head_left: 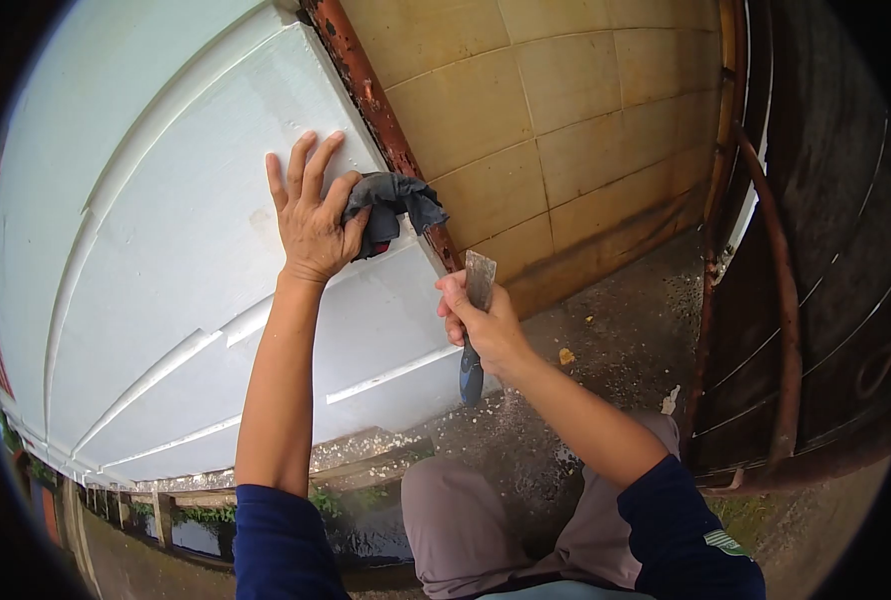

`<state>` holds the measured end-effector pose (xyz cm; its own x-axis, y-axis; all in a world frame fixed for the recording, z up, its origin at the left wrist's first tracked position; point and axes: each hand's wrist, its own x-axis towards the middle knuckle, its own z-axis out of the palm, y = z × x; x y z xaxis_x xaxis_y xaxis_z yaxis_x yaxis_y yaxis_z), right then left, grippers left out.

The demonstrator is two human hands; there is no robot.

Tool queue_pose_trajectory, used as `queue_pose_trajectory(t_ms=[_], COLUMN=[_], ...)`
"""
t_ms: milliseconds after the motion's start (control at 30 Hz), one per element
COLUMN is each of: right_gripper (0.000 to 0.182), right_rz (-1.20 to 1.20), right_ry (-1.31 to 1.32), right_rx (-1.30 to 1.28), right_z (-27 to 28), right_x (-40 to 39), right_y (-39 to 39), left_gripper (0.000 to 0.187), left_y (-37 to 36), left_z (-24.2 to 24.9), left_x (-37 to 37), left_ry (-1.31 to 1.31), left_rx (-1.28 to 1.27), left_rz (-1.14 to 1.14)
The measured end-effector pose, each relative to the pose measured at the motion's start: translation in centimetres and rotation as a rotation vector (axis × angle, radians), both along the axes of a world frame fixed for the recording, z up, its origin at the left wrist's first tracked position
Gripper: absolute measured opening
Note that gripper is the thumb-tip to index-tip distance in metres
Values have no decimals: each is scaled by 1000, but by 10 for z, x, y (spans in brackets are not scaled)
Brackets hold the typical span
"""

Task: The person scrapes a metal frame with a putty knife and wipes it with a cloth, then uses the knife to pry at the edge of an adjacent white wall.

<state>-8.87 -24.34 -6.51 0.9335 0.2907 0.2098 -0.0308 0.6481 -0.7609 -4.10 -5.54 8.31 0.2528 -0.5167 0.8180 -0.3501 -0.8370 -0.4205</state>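
My left hand [311, 220] rests against the white wall [196, 200], three fingers spread on its surface. Between the thumb and index finger of that hand is a bunched dark grey cloth [398, 192], whose far end lies over the rusty red-brown pipe [371, 90] at the wall's edge. My right hand [486, 325] is closed around a putty knife [480, 280], held upright lower down beside the pipe. The knife's worn metal blade points up, and its black and blue handle sticks out below the fist.
Tan tiles [536, 110] cover the surface beyond the pipe. At the right stands a dark panel [836, 250] with a curved brown bar [781, 290]. Pale flakes lie scattered on the dark wet floor [606, 320]. My bent knees [466, 510] are close below my hands.
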Motion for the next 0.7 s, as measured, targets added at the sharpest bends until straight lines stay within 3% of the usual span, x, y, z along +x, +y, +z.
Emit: queue_pose_trajectory(t_ms=[67,233,367,467,533,600,633,700], right_gripper=[50,58,62,65,67,63,62,56], right_rz=[105,-124,-217,-107,-29,-92,-156,-162], right_ry=[79,184,102,-76,-114,50,128,362], right_rx=[-13,-75,-299,-228,-167,-164,-169,-181], right_z=[-24,-73,-102,-93,-86,-108,-126,-117], right_x=[-10,-26,-27,-33,-39,-38,-31,-36], right_y=[-9,-44,-71,-77,-77,-71,-68,-76], left_gripper=[24,18,18,24,30,23,22,43], left_y=[-3,-14,-38,-70,-91,-118,-128,-134], left_z=[-10,-22,-38,-107,-171,-225,-245,-286], left_x=[0,8,-11,-35,-56,-82,-91,-104], left_ry=[42,-18,23,292,535,875,887,918], left_rx=[-72,-171,-287,-464,-557,-660,-670,-681], left_rz=[-32,-20,-86,-273,-274,-335,-404,-397])
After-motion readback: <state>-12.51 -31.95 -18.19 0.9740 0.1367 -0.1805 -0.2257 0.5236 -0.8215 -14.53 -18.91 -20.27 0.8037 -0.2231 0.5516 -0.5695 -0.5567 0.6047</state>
